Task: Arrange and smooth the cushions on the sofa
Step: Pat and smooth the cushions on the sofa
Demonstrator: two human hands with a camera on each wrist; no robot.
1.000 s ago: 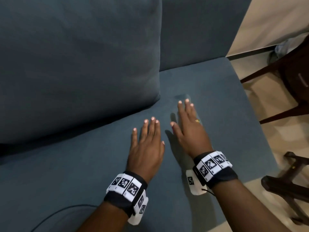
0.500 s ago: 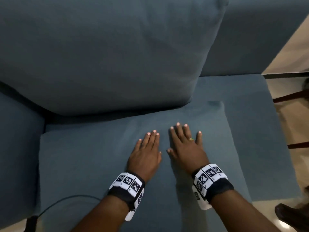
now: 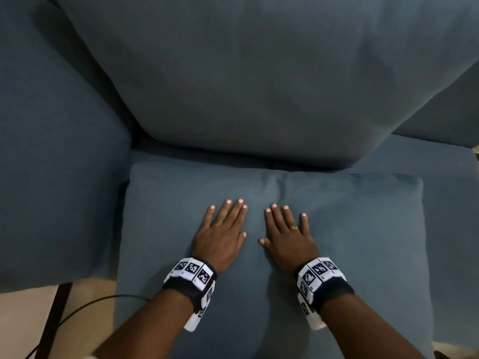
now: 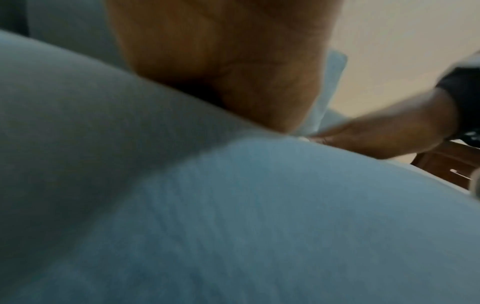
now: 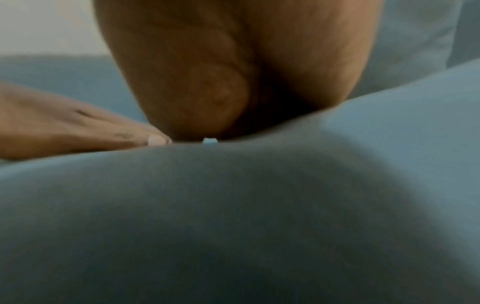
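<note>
The left hand (image 3: 220,238) lies flat, palm down, on the square blue-grey fabric seat cushion (image 3: 363,255), its fingers straight and held close together with the thumb angled toward the other hand; it grips nothing, only presses the cloth; the right hand (image 3: 289,238) lies just beside it, also flat and palm down, fingers straight and slightly fanned, a gold ring with a green stone (image 3: 294,227) on one finger; the two thumbs point at each other with a narrow strip of fabric between them; the wrist views show each palm pushed into the cushion so that the cloth swells up in front of it; a shallow crease runs from the cushion's far edge toward the gap between the hands; the cushion rests on the seat of the blue-grey upholstered sofa (image 3: 453,229), its left edge against the padded sofa arm (image 3: 51,177) and its far edge tucked just under the large blue-grey back cushion (image 3: 259,86), which leans upright behind it; both wrists wear black bands with white black-patterned marker tiles (image 3: 193,274); a thin black cable (image 3: 85,307) curves over the pale floor (image 3: 20,320) at the lower left, beside a dark sofa leg (image 3: 55,314).
</note>
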